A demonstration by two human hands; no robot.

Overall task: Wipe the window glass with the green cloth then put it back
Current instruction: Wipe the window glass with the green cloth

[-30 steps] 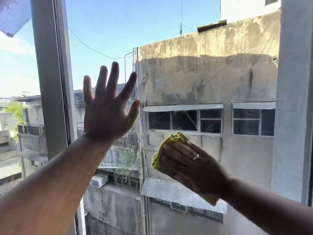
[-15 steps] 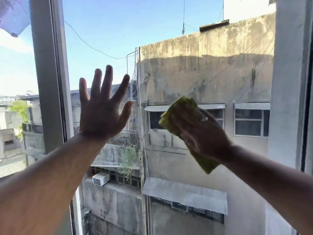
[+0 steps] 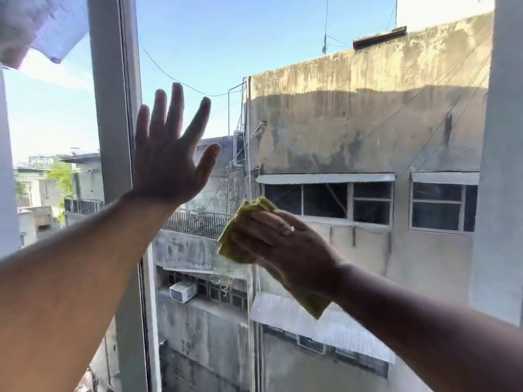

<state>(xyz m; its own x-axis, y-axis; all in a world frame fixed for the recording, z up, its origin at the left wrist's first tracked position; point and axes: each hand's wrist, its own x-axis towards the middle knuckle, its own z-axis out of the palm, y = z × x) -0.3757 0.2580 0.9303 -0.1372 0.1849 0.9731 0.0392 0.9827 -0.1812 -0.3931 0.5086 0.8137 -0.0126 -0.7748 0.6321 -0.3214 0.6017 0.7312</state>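
Observation:
The window glass (image 3: 325,89) fills the middle of the view, with sky and a stained concrete building behind it. My right hand (image 3: 285,247) presses the folded green cloth (image 3: 240,224) flat against the pane at mid height; a corner of the cloth hangs out below my wrist. My left hand (image 3: 169,154) is flat on the glass with fingers spread, up and to the left of the cloth, next to the grey frame post. It holds nothing.
A grey vertical frame post (image 3: 113,114) stands at the left of the pane and a pale frame edge (image 3: 501,165) at the right. A light mesh or fabric piece (image 3: 42,26) hangs at the top left corner.
My right hand has moved the cloth down and leftwards on the glass from its higher spot half a second ago. My left hand stays flat on the pane.

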